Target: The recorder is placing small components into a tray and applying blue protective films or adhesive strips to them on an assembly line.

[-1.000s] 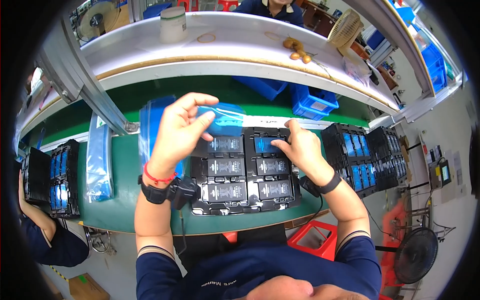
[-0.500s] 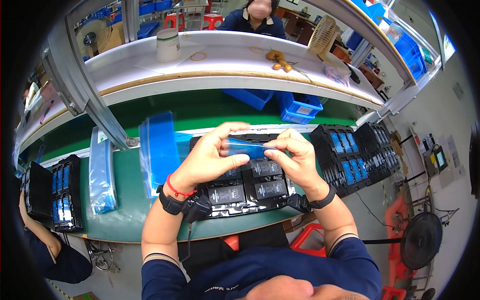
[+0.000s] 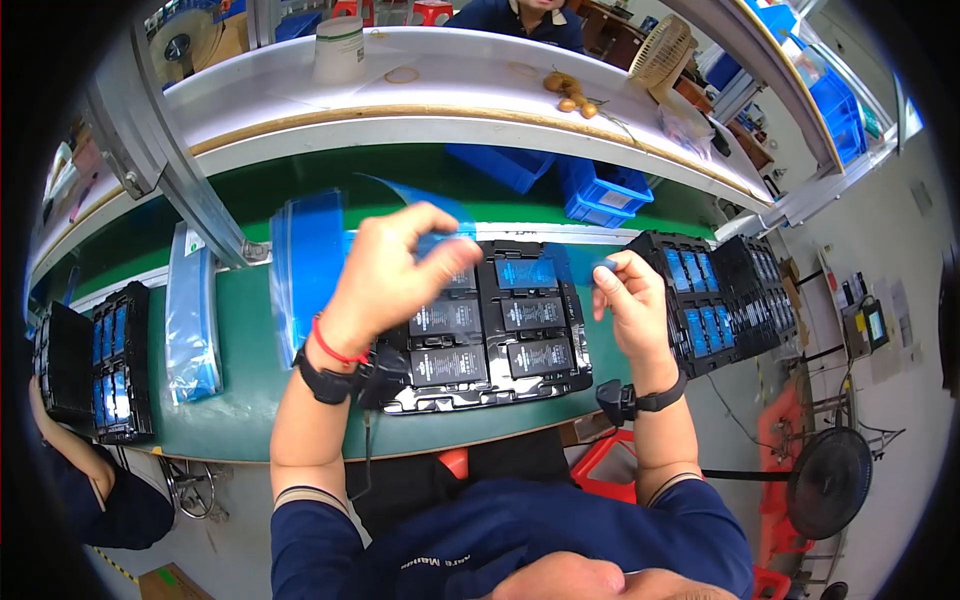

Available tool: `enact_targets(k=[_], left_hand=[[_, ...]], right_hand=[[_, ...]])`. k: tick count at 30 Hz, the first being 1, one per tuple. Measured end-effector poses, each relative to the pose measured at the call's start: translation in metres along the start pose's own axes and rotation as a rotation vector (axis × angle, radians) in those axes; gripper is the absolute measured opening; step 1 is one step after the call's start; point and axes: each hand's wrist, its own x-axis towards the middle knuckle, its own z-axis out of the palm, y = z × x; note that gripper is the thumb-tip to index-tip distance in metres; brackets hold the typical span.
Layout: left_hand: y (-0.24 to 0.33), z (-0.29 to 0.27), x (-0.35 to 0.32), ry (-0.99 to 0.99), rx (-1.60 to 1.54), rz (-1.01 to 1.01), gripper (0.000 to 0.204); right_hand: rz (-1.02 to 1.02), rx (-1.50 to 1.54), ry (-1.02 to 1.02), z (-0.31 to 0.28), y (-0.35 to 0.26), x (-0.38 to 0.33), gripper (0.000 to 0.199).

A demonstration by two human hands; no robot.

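1 head-worn fisheye view, facing down.

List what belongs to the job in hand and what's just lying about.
Appears part of the job:
- Blue film, at the left hand
- Black tray
- Flat packs in it
- Blue sheets, beside the tray

Apparently just lying about, on the shelf:
- White tub
- Rubber band
- Fruit

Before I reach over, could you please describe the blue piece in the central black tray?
On the green table, find the black tray just left of the right hand. The blue piece lies in its top-right slot. Its fully visible neighbours look black.
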Motion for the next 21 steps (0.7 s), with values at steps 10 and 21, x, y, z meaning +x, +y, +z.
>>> enact_targets(k=[10,21], left_hand=[[-0.001,-0.007,0.001,0.103,-0.486,-0.199,0.023],[0.000,-0.007,0.001,0.053,-0.440,-0.224,0.025]], right_hand=[[0.509,-0.162,-0.157,-0.012,0.046,0.009,0.019],[0.543,-0.225,-0.163,-0.005,0.037,0.009,0.019]])
